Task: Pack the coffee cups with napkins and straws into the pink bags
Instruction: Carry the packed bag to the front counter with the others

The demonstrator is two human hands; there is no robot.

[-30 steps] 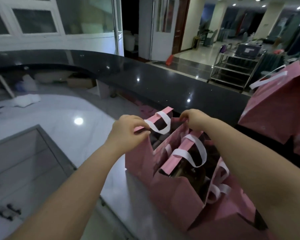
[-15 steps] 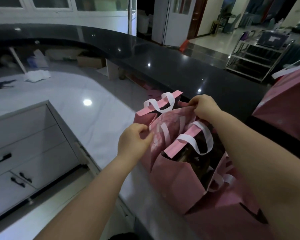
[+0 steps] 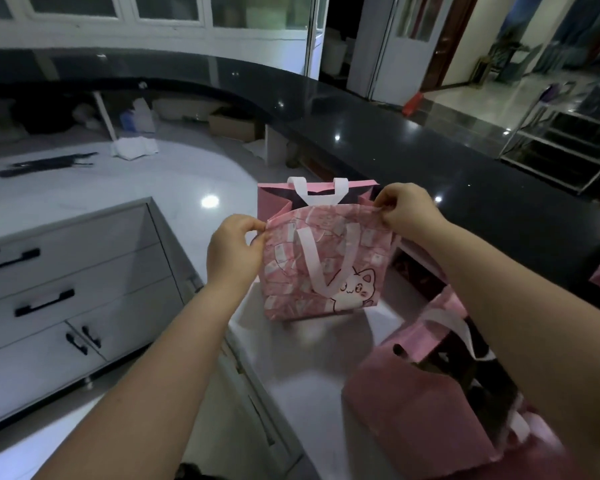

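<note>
1. Head view: my left hand [image 3: 234, 251] and right hand [image 3: 406, 211] each pinch a top corner of the pink cat-print bag [image 3: 326, 271], upright on or just above the white counter [image 3: 309, 358]
2. Best, I judge, to draw both corners apart evenly, so the mouth opens square for cups

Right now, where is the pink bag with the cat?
Head view, centre: the pink cat bag is over the white counter, pinched at its top corners by left hand and right hand, before a plain pink bag.
</note>
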